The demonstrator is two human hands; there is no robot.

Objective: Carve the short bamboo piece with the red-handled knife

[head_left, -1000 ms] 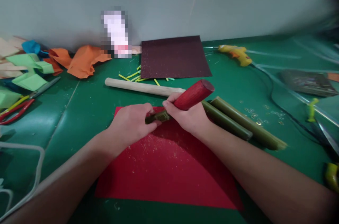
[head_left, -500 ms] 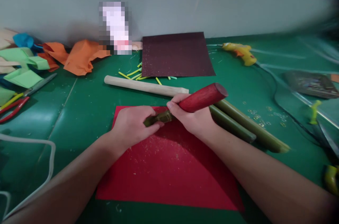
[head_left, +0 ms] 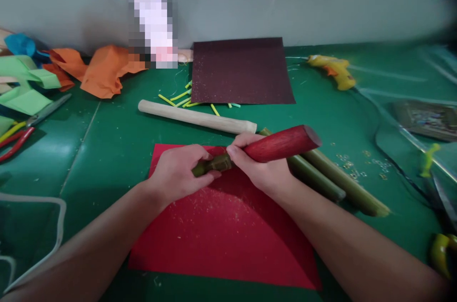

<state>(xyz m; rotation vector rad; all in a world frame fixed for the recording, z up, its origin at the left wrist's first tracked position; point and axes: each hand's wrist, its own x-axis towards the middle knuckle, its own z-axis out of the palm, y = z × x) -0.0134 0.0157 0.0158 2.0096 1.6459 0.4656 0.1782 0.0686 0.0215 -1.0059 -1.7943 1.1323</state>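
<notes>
My left hand (head_left: 178, 168) is closed around a short piece of green bamboo (head_left: 220, 162), its carved end pointing right between my hands. In my right hand (head_left: 264, 171) is a tool with a thick red wooden handle (head_left: 285, 143). The handle slants up to the right, and its working end is hidden by my fingers near the bamboo's end. My right thumb lies along the handle, close to the bamboo. Both hands are over a red sheet (head_left: 221, 245) sprinkled with small shavings.
Beyond my hands lie a pale stick (head_left: 196, 117), a dark brown sheet (head_left: 243, 73) and green bamboo tubes (head_left: 346, 183). A yellow glue gun (head_left: 335, 69) with a cable is back right, scissors (head_left: 442, 202) at right. Pliers (head_left: 17, 140) and crumpled orange paper (head_left: 105, 71) are left.
The red handle has shifted slightly right and down in view, with its end tilted a little lower. My left hand still grips the bamboo, and the whole view has shifted slightly.
</notes>
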